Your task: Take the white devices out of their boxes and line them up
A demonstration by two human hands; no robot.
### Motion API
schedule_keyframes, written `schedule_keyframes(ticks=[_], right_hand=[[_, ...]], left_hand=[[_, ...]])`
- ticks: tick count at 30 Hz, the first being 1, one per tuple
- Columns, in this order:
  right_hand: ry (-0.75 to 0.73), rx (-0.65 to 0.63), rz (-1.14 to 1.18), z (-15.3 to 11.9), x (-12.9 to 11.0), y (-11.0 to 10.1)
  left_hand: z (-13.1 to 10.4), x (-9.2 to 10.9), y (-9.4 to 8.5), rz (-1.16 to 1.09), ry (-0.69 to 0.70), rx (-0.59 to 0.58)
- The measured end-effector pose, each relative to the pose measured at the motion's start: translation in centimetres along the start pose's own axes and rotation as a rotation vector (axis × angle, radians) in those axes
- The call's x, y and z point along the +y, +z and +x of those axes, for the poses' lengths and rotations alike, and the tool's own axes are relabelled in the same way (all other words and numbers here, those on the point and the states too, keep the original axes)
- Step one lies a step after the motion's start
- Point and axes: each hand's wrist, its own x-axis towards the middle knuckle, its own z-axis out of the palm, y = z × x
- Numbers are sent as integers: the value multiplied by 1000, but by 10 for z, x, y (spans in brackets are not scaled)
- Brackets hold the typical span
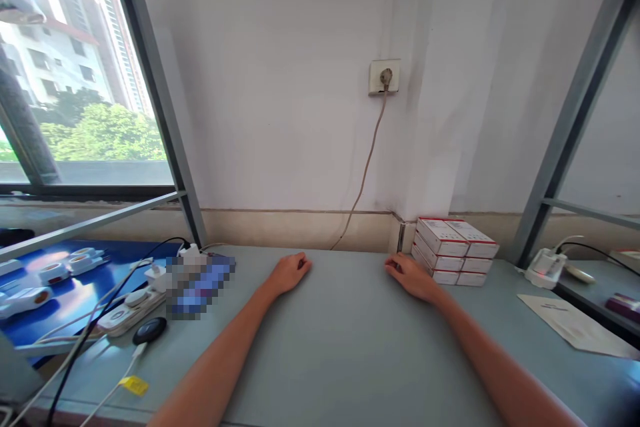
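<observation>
My left hand (pixel 289 273) rests on the grey tabletop (pixel 350 347), left of the middle, its fingers curled into a loose fist with nothing visible in it. Across from it, my right hand (pixel 409 273) lies on the same surface, fingers bent inward and closed, nothing showing between them. Just right of that hand stands a stack of white boxes with red edges (pixel 453 250), several in all, in two columns. The right hand is close beside the stack; I cannot tell whether they touch.
To the left lie a white power strip (pixel 133 310), a round black device (pixel 150 331) on a white cable, and a blurred-out blue object (pixel 203 287). At right are a paper sheet (pixel 575 323) and a white plug adapter (pixel 545 268). A cord hangs from a wall socket (pixel 384 77).
</observation>
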Motion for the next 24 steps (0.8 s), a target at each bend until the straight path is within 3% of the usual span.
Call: schedule_keyframes(ticks=[24], right_hand=[[28,6,41,-3,1,-1]], left_hand=[[1,-3,4,13,4,11]])
